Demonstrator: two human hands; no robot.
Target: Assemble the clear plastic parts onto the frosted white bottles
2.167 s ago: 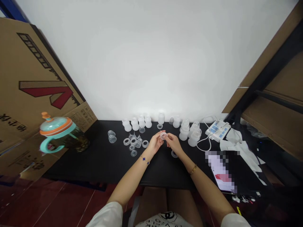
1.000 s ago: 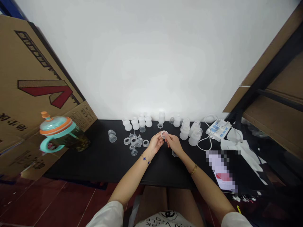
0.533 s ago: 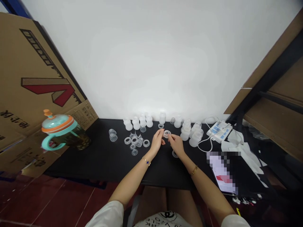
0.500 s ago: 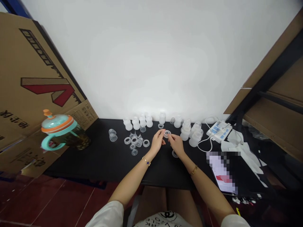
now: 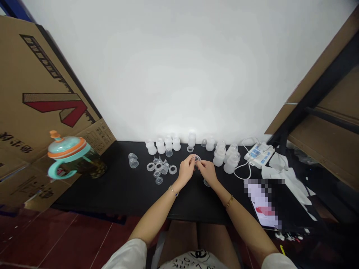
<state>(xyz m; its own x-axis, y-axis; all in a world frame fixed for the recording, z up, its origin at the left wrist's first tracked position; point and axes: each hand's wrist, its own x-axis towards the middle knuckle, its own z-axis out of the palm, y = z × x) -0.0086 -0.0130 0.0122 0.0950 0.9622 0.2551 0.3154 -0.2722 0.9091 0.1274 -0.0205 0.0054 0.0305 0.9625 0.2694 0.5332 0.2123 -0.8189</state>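
A person's left hand [image 5: 186, 169] and right hand [image 5: 208, 172] hold a clear ring [image 5: 196, 157] between their fingertips above a black surface [image 5: 126, 194]. Loose rings [image 5: 162, 167] lie to the left, with clear caps [image 5: 134, 163] farther out. White bottles [image 5: 160, 146] line the wall [image 5: 185, 74]; capped bottles [image 5: 230, 165] stand at right, near a power strip [image 5: 260, 154]. A lidded jug [image 5: 68, 151] is beside a carton [image 5: 30, 119] at far left, and a lit screen [image 5: 265, 218], partly pixelated, lies at right.

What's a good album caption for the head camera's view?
Left hand and right hand hold a translucent ring over a black table, pale bottles standing nearby.
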